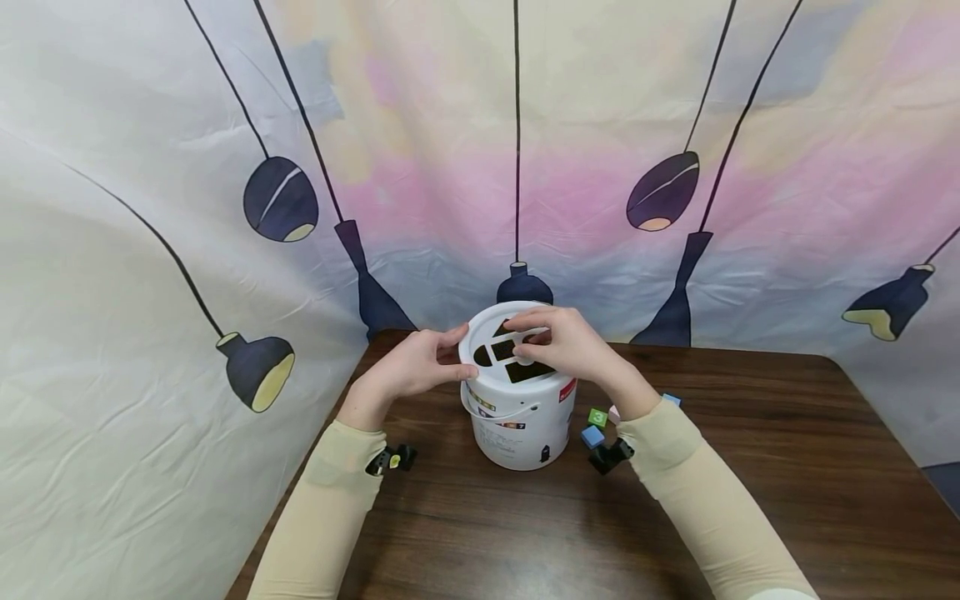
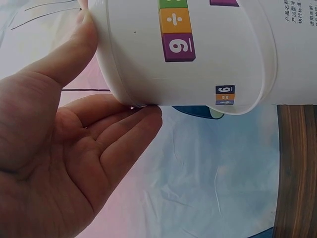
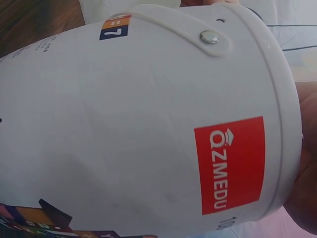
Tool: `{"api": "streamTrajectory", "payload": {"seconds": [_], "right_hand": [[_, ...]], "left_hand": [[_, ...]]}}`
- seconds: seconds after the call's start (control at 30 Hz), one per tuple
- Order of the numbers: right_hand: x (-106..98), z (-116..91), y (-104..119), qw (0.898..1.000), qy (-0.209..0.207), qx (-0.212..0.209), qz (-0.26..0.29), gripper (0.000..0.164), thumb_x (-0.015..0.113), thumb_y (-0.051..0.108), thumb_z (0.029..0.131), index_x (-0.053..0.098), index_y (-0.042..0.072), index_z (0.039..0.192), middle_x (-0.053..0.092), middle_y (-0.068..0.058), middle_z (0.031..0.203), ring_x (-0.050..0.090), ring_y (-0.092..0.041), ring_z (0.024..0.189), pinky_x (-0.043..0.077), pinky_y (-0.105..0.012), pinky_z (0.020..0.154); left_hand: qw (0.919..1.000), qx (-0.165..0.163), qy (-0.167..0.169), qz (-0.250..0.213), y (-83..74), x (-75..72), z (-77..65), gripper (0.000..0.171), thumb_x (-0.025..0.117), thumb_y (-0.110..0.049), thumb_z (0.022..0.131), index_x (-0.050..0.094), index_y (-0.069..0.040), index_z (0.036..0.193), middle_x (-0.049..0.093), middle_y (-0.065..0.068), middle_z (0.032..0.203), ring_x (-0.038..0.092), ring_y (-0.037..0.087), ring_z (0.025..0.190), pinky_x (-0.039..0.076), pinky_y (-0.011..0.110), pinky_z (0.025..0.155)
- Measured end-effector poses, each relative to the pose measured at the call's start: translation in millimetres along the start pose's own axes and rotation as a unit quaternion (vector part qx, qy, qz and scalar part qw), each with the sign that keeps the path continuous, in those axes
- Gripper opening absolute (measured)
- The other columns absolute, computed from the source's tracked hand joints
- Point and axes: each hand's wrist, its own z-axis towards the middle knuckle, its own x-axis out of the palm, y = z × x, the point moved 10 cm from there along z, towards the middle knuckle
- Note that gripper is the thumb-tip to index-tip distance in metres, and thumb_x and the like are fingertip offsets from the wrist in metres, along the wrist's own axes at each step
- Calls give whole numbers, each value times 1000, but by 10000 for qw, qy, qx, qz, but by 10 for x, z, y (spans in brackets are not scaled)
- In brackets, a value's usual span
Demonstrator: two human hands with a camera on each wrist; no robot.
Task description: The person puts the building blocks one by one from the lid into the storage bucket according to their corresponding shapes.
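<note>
A white plastic bucket (image 1: 525, 433) stands on the dark wooden table (image 1: 750, 475), closed by a white lid (image 1: 474, 343) with shape cut-outs. My left hand (image 1: 463, 355) pinches the lid's left rim, thumb on top and fingertips under the edge. In the left wrist view the left hand (image 2: 119, 64) shows thumb and fingertips against the bucket (image 2: 213, 54) rim. My right hand (image 1: 521, 340) lies curled over the top of the lid, fingers across the cut-outs. The right wrist view is filled by the bucket (image 3: 148, 124) with its red label, the palm of the right hand (image 3: 308, 188) at the lid edge.
Small blocks lie right of the bucket: a green one (image 1: 597, 417), a blue one (image 1: 592, 436), another blue (image 1: 672, 400) behind my right forearm. A printed cloth backdrop (image 1: 150, 250) closes in the table on the left and at the back.
</note>
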Motion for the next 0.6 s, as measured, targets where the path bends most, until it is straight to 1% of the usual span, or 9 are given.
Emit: {"api": "streamTrajectory", "payload": {"seconds": [0.13,0.33,0.53,0.6], "right_hand": [[-39,-20,-5,9999,-53,31,147,38,79,7,98,74,3,135,70,-14,138,72,-32,119,61,-43,95],[-85,-64,-42,9995,-168,104,244,37,79,10,99,75,6,135,71,-11,137,72,-30,120,61,-42,96],[-222,-163,-106,9980,-528,110,341,32,80,13,98,79,11,131,74,-7,131,73,-26,117,61,-40,95],[-297,-219,-149,9968,-674,89,409,31,80,13,99,79,11,130,74,-7,130,73,-26,115,61,-43,95]], "left_hand": [[10000,-4,-12,-35,6,-1,4,89,81,-44,97,35,-13,167,42,10,166,46,26,149,46,48,116],[10000,39,-10,-87,12,6,14,88,80,-43,98,34,-12,167,41,10,167,47,26,149,46,47,116],[9999,53,-22,-124,27,8,9,88,81,-43,98,35,-12,167,40,9,167,48,26,148,46,47,116],[9999,55,-23,-159,27,11,7,88,81,-43,98,35,-12,166,40,9,167,48,25,148,46,46,116]]}}
